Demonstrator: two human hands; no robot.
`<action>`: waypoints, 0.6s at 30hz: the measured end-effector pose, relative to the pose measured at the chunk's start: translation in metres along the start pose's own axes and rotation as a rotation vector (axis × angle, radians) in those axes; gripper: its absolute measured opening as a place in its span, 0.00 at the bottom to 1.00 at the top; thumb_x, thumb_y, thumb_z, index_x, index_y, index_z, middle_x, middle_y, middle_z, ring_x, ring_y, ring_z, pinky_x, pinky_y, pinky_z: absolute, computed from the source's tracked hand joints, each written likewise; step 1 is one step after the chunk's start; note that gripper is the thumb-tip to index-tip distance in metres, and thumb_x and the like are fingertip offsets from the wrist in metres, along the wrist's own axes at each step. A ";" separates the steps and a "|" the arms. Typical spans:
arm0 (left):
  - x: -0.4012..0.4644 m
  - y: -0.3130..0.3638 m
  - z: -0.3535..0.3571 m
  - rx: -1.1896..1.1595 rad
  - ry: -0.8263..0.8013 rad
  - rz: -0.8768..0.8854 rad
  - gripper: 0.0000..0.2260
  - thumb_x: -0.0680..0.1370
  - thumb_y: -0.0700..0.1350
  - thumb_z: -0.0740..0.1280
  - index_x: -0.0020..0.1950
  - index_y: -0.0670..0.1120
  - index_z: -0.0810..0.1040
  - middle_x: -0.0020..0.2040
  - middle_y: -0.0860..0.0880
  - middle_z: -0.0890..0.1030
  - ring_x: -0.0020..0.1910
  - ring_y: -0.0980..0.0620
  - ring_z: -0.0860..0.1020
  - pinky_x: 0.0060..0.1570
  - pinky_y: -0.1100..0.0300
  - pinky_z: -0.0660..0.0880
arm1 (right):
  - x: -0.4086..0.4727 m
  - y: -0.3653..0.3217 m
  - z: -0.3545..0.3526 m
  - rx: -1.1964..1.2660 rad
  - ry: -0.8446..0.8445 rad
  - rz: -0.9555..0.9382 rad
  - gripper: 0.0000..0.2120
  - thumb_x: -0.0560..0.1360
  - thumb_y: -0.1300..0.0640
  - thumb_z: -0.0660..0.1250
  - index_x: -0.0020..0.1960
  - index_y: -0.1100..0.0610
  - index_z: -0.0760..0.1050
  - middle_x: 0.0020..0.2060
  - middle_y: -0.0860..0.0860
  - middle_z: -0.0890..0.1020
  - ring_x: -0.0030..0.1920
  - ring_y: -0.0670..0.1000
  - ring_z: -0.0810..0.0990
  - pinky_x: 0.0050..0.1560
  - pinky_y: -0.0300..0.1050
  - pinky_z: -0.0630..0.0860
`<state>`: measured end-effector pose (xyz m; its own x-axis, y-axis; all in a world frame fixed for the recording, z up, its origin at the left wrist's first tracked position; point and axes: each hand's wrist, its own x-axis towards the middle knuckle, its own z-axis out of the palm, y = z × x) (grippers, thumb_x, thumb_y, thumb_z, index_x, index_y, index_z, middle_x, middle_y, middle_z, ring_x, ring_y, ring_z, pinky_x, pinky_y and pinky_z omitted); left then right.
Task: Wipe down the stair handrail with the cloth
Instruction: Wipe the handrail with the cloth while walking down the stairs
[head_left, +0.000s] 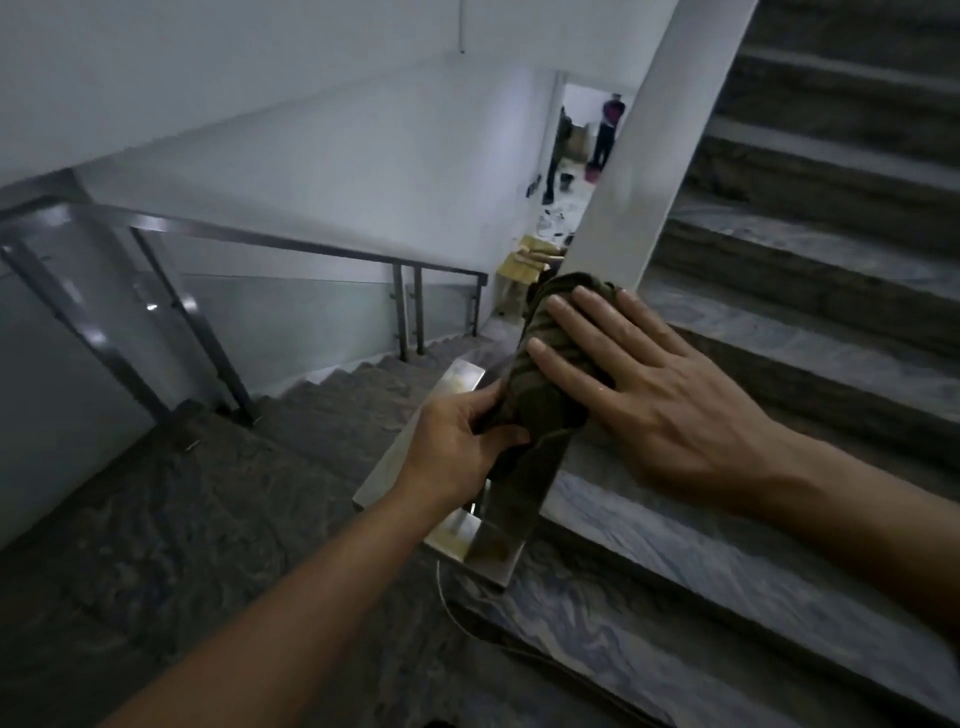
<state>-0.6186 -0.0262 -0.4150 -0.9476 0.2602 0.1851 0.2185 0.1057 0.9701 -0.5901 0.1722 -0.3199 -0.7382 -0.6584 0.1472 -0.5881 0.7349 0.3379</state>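
Right hand (654, 395) flat on cloth (550, 364), left hand (457, 447) pinching its edge atop handrail (457, 379); wiping evidently unfinished, extent indeterminable.

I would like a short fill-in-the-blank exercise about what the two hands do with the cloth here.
1. The right hand lies flat, pressing the ____ onto the handrail.
2. The left hand ____ the cloth's lower edge.
3. The cloth's colour is dark ____.
4. The far railing has ____ panels.

Missing words: cloth; pinches; green; glass
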 end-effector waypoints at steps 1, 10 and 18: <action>0.000 -0.002 0.000 0.009 -0.008 0.028 0.18 0.72 0.36 0.71 0.62 0.43 0.79 0.54 0.48 0.84 0.55 0.52 0.82 0.56 0.48 0.79 | -0.001 -0.007 0.000 0.004 0.007 0.029 0.35 0.75 0.59 0.56 0.77 0.52 0.44 0.77 0.61 0.48 0.77 0.58 0.40 0.76 0.57 0.42; -0.002 -0.034 -0.004 0.288 -0.065 0.499 0.22 0.76 0.35 0.66 0.69 0.33 0.67 0.64 0.38 0.77 0.61 0.48 0.78 0.58 0.54 0.77 | -0.001 -0.060 0.032 0.021 0.288 0.363 0.23 0.79 0.64 0.50 0.74 0.60 0.59 0.74 0.65 0.57 0.75 0.64 0.52 0.73 0.62 0.58; 0.023 -0.078 -0.016 0.188 -0.252 0.874 0.25 0.77 0.31 0.64 0.71 0.32 0.58 0.71 0.31 0.66 0.71 0.43 0.68 0.69 0.54 0.69 | 0.007 -0.114 0.085 -0.114 0.460 0.633 0.20 0.79 0.68 0.55 0.71 0.66 0.61 0.74 0.63 0.51 0.73 0.72 0.51 0.75 0.56 0.55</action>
<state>-0.6612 -0.0436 -0.4838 -0.3548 0.5193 0.7775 0.8864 -0.0776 0.4564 -0.5563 0.0981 -0.4363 -0.6957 -0.1400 0.7046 -0.0458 0.9875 0.1510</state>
